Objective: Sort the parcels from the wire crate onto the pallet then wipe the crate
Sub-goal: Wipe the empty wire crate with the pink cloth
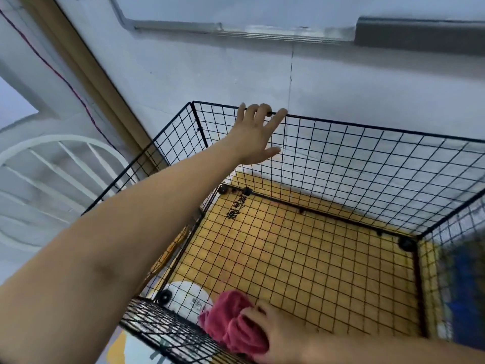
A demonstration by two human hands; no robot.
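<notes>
A black wire crate point(367, 164) stands against the wall, and I look down into it; no parcels show inside. Its mesh bottom lies over a yellow mat point(301, 253) with black characters. My left hand point(256, 135) reaches across to the far top rim, fingers hooked over the wire. My right hand point(273, 334) is at the near rim, pressing a bunched red cloth point(231, 321) against the near wall of the crate. The pallet is not in view.
A white chair back point(52, 174) stands to the left of the crate. A white wall point(210, 69) with a grey conduit is right behind it. Something blue point(464, 298) shows blurred beyond the crate's right wall. A white round patch point(189, 298) lies under the near corner.
</notes>
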